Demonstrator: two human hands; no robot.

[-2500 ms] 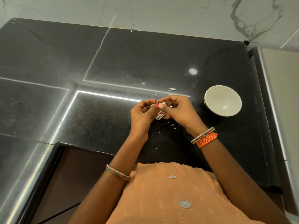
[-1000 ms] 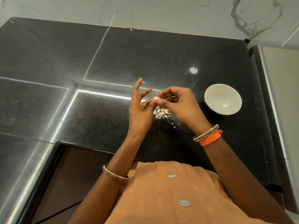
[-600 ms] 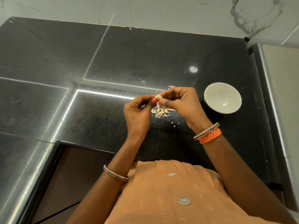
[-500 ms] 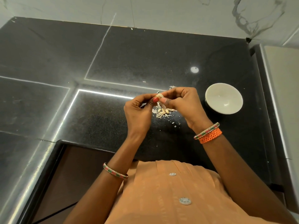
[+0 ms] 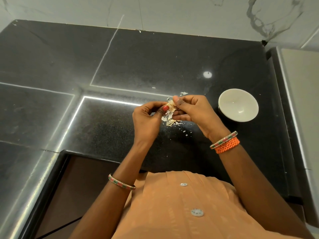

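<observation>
Spreading under everything, the glossy black speckled stone counter (image 5: pixel 155 57) is seamed by pale lines. A round, smooth white bowl (image 5: pixel 231 100) stands on it. Just left of the bowl, the left hand (image 5: pixel 146 118) and right hand (image 5: pixel 195 111) meet, both hands pinching a small pale garlic clove (image 5: pixel 170 106) with papery skin. Beneath it, thin dry peel flakes (image 5: pixel 170 121) lie scattered, partly hidden by the hands.
</observation>
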